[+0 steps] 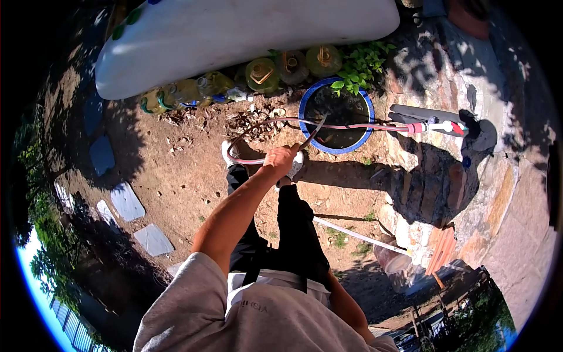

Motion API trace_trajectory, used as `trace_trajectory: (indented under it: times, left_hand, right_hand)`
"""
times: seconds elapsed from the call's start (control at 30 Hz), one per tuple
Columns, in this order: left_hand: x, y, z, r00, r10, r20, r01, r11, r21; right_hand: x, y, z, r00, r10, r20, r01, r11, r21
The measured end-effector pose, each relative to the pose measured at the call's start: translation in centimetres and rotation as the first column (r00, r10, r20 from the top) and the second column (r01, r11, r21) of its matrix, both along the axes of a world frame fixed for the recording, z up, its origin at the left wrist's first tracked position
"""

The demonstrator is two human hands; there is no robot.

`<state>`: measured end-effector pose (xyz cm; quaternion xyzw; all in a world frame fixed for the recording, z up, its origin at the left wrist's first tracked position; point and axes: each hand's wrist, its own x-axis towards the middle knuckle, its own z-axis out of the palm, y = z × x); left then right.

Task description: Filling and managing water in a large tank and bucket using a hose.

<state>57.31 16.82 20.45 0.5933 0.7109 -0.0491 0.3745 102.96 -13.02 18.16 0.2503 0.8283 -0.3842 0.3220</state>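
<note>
My left hand (280, 159) grips a red-striped garden hose (251, 161) close to its free end. That end points over a round blue-rimmed pot (337, 151) filled with dark water. A pale streak shows at the hose tip; whether it is running water I cannot tell. From my hand the hose loops left and back across the pot to a pink connector (414, 128), joined to a white fitting with a red handle (448, 126) at the stone wall. My right arm hangs at my side, its hand hidden behind my body and clothes.
Several large plastic jugs (262, 75) line the foot of a long pale slab (246, 31). A leafy green plant (363, 66) overhangs the pot. The stone wall (440, 176) bounds the right side. Flat paving stones (127, 201) lie left, and a white pole (360, 235) slants behind my legs.
</note>
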Motion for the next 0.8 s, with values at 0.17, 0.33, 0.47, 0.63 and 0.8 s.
trace_trajectory:
  times: [0.17, 0.33, 0.47, 0.63, 0.8]
  left_hand:
    - [-0.2, -0.5, -0.6, 1.000, -0.012, 0.007, 0.011, 0.997, 0.080]
    - [-0.3, 0.1, 0.0, 0.999, -0.002, 0.044, 0.000, 0.998, 0.059]
    - [-0.2, 0.5, 0.8, 0.998, -0.069, -0.016, 0.069, 0.997, 0.023]
    - [-0.9, -0.8, -1.0, 0.997, -0.059, -0.052, 0.065, 0.992, 0.105]
    - [-1.0, -0.4, -0.6, 0.999, 0.008, -0.034, -0.005, 0.996, 0.084]
  right_hand:
    - [-0.7, 1.0, 0.4, 1.000, -0.020, 0.003, 0.020, 0.999, -0.033]
    - [-0.9, 1.8, 0.9, 0.999, -0.046, 0.022, 0.047, 0.997, -0.056]
    - [-0.8, 2.5, 1.5, 0.996, -0.074, 0.039, 0.077, 0.994, -0.074]
    - [-1.4, 3.0, 2.2, 0.995, -0.093, 0.042, 0.097, 0.991, -0.089]
    - [-1.2, 3.5, 2.6, 0.991, -0.120, 0.061, 0.126, 0.987, -0.096]
